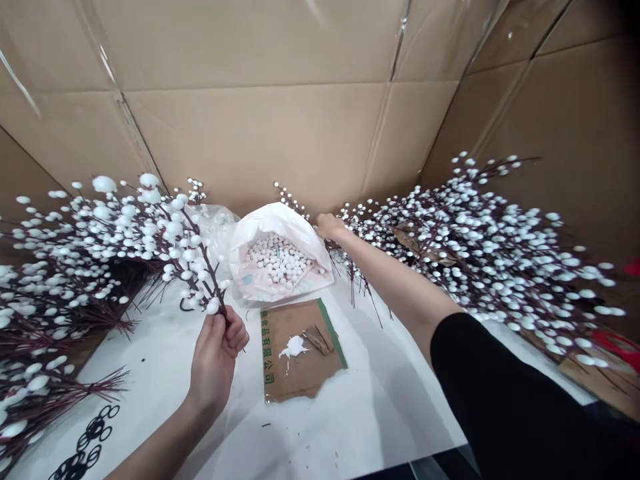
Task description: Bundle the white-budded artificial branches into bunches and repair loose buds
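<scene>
White-berried branch held in the left hand above the table, right hand, grip unclear, at the far edge beside a bag of white berries, cardboard nearer the front edge, its green lettering reading "食品有限公司".

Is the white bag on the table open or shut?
Open: the white bag gapes toward the camera, with small white balls visible inside.

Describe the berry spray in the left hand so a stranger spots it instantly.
On the tabletop, find the open white bag. The left hand is nearer the camera, left of it. The berry spray rises from that fist; unlike the bunches farther left, it is held by its stem.
</scene>
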Available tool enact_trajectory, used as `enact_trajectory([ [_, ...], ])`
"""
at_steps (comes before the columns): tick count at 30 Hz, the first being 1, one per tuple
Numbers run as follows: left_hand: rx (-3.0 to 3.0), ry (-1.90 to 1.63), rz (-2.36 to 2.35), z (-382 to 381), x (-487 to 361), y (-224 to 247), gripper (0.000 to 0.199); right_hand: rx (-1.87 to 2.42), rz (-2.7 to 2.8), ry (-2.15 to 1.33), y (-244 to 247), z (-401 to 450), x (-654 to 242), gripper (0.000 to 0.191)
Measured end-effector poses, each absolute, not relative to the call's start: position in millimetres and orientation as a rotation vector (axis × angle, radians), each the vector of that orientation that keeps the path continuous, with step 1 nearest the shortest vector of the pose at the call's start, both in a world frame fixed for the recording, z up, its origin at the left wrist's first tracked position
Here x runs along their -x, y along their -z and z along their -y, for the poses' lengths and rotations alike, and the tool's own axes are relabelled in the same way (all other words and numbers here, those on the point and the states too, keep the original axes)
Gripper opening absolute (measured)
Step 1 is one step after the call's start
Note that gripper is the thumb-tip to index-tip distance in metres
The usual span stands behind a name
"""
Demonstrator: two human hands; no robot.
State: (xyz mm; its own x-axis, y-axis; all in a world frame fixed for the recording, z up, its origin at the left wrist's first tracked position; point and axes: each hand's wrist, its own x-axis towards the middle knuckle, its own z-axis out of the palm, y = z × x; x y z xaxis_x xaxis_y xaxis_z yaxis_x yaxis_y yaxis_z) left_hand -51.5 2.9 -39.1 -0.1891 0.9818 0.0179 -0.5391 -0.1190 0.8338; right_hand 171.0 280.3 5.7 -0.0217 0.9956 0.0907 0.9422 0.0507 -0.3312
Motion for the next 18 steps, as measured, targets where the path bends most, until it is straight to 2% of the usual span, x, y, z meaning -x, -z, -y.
enact_trajectory([
  [4,-0.698,-1.594,-0.856,-3,51,39,0.025,1.958,2.152,-0.381,17,-297,-170,0.033],
  [10,-0.675,-1.574,-0.855,-3,50,39,0.024,1.874,2.132,-0.488,19,-311,-186,0.031],
  [18,-0.702,-1.553,-0.842,-1,52,42,0.021,1.581,1.86,-0.288,4,-307,-200,0.026],
])
